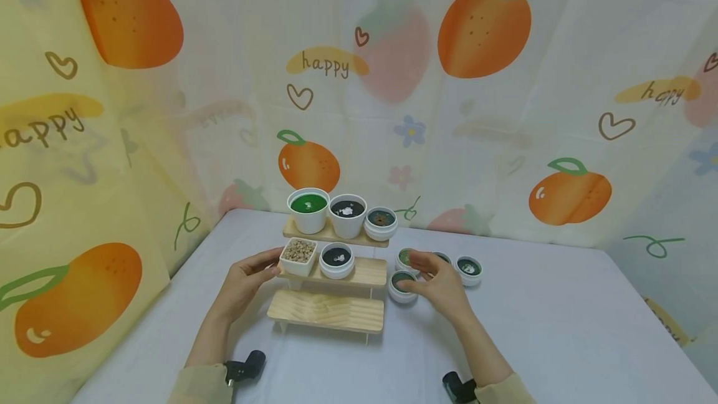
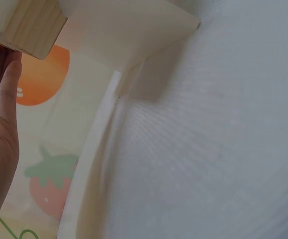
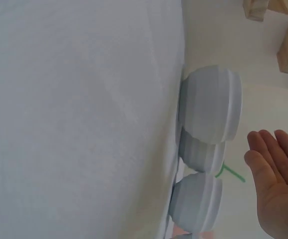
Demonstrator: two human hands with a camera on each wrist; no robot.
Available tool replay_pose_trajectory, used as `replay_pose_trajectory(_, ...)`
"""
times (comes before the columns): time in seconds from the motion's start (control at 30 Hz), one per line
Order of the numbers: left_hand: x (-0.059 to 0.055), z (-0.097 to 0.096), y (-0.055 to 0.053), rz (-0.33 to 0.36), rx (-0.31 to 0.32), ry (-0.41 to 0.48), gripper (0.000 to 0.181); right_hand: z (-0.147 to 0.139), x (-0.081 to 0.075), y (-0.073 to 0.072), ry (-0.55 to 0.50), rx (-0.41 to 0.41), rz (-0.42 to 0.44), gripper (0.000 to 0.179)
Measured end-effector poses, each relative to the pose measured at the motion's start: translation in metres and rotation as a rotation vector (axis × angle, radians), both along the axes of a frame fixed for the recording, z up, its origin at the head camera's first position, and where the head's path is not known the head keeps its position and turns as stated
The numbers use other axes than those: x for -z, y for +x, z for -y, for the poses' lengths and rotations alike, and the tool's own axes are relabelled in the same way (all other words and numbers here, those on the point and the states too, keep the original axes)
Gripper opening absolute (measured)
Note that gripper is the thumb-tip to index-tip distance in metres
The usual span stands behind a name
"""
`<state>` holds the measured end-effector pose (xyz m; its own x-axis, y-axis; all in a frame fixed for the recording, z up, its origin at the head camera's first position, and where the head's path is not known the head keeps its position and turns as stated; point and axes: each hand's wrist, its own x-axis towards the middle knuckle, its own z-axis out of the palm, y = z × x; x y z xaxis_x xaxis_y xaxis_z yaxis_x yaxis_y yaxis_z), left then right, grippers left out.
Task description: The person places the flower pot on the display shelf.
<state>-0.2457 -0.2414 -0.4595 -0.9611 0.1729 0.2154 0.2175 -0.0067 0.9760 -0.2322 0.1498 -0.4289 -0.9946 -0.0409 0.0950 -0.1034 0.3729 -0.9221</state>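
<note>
In the head view my left hand point(image 1: 242, 285) is at the left end of the middle wooden shelf point(image 1: 371, 272), beside a square white dish point(image 1: 295, 269) of tan granules. The left wrist view has its straight fingers point(image 2: 7, 92) against the end of the wooden board point(image 2: 37, 27). A round white pot point(image 1: 336, 272) with a dark surface sits right of the dish. My right hand point(image 1: 443, 285) hovers by several small white pots on the table, nearest the front one point(image 1: 401, 297). Its fingers point(image 3: 271, 159) are extended and apart from the pots point(image 3: 209, 102) in the right wrist view.
On the top shelf point(image 1: 288, 229) stand a tall green-filled cup point(image 1: 309, 224), a dark-filled cup point(image 1: 348, 227) and a low pot point(image 1: 381, 232). The lowest shelf point(image 1: 325, 310) is bare wood. Another small pot point(image 1: 469, 277) lies beyond my right hand. A printed cloth point(image 1: 482, 129) hangs behind the white table point(image 1: 538, 329).
</note>
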Motion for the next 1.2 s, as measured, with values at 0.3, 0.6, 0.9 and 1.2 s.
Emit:
replay_pose_trajectory(0.3,-0.001,0.001,0.001,0.014,-0.001,-0.007,0.04,-0.008,0.009,-0.006,0.048,-0.002,0.04,0.061)
replay_pose_trajectory(0.6,0.001,0.002,0.003,0.011,0.002,-0.008,0.039,-0.013,0.018,-0.005,0.153,-0.015,0.037,0.062)
replay_pose_trajectory(0.9,0.0,-0.001,0.002,0.019,-0.014,-0.013,0.039,-0.013,0.02,-0.006,0.197,-0.022,0.023,0.058)
replay_pose_trajectory(1.2,0.0,0.001,0.0,0.015,0.0,-0.003,0.039,-0.013,0.025,-0.008,0.223,-0.003,0.031,0.058)
